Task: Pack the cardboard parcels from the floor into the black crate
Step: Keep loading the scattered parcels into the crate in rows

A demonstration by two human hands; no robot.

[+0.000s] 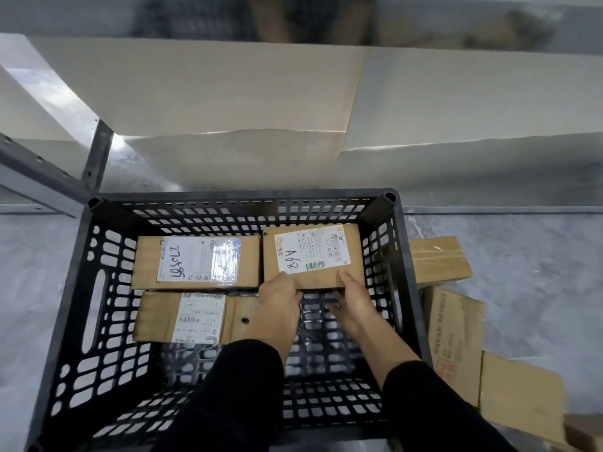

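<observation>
Grey floor [522, 256], black crate [241, 195] — hands [280, 300] [354, 300] gripping parcel [313, 256] edge

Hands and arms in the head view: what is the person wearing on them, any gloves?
No gloves: the left hand and right hand are bare, with no ring or watch showing. The left sleeve and right sleeve are black, plain and unmarked, and end partway along the forearms.

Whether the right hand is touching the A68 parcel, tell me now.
Touching. The head view shows the right hand gripping the A68 parcel at its near edge, thumb on top.
</observation>
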